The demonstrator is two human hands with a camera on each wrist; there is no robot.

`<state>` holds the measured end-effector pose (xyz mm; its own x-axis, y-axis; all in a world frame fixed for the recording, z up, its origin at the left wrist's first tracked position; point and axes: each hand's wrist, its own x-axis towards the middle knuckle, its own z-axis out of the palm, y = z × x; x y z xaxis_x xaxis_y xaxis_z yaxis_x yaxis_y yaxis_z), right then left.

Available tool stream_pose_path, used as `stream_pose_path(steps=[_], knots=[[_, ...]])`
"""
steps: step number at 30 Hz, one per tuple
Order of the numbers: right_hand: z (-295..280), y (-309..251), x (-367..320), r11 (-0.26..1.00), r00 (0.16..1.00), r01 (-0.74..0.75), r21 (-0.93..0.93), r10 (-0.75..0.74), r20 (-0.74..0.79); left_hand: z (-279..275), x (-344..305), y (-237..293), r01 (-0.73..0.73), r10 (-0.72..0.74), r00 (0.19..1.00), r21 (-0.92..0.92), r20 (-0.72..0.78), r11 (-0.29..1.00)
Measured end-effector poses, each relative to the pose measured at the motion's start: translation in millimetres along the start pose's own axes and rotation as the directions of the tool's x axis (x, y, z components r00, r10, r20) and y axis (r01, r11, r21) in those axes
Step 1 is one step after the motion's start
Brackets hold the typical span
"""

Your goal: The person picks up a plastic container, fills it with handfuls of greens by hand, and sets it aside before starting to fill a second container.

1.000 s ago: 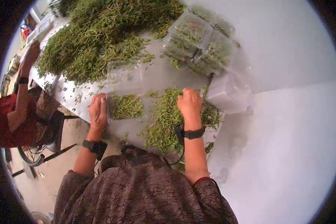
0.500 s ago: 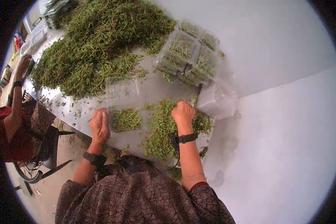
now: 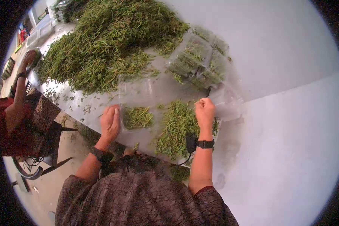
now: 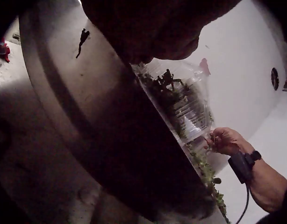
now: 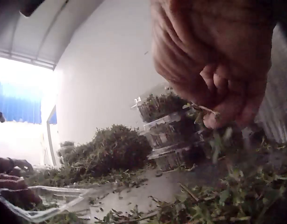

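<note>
Looks like thin, clear plastic in the open clamshell box (image 3: 135, 89), glossy and smooth with moulded edges. Appears just as see-through and shiny in the stacked clamshell boxes (image 3: 194, 54), also plastic. Looks rough, stringy and mostly matt in the leafy greens (image 3: 177, 128). Shines brightly in patches across the smooth table (image 3: 164, 83); cannot be told as metal or plastic. Seems matt and crackle-patterned in the shirt's dark cloth (image 3: 139, 188). Shows dull black on the wrist strap (image 3: 205, 144).

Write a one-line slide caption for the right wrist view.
The right hand pinches a leafy sprig above loose cut greens, with filled clear plastic clamshells stacked behind.
</note>
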<state>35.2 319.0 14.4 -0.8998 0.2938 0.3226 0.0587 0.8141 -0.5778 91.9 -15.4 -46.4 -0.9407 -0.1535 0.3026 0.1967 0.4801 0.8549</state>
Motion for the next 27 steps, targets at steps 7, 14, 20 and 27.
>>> stream_pose_path(steps=[7, 14, 20, 27], knots=[[-4.0, -27.7, -9.1, 0.890, 0.979, -0.178, 0.420, 0.119, 0.163, 2.6, 2.9, 2.8, -0.029, 0.029, 1.000, -0.019, -0.011, 0.999], [11.5, -83.4, -20.2, 0.834, 0.950, -0.196, 0.516, 0.031, 0.312, 1.7, 3.7, 1.0, -0.010, 0.011, 0.999, -0.035, 0.033, 0.999], [29.6, -117.7, -23.2, 0.897, 0.912, -0.016, 0.442, -0.168, 0.374, 0.2, 4.4, 5.0, -0.080, 0.080, 0.997, -0.035, 0.016, 0.996], [3.6, -57.8, -4.5, 0.971, 0.931, 0.173, -0.162, -0.108, 0.348, 0.1, 3.8, 4.4, -0.018, 0.022, 0.998, -0.059, 0.064, 0.998]])
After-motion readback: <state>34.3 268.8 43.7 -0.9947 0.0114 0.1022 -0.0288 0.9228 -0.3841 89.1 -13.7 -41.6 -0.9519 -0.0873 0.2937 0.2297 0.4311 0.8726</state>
